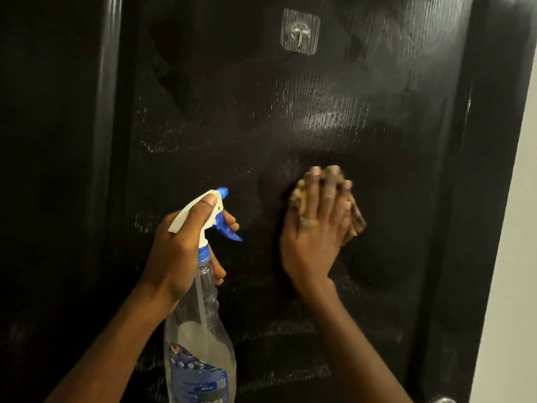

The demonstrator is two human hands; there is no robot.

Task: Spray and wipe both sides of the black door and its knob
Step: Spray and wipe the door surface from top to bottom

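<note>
Black door (290,126) fills the view, streaked wet; the right hand (315,231) presses a tan cloth (356,225) flat against its middle panel, fingers straight; the left hand (180,251) grips the spray bottle (200,338) by its neck (nozzle toward the door); a clear hook (300,32) sticks above.

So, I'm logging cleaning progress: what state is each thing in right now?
black door: wet streaks across the panel.
spray bottle: upright, part full, gripped by left hand.
cloth: pressed on door under flat right hand.
clear hook: stuck on door, nothing hanging.
knob: barely in view, state unclear.
</note>
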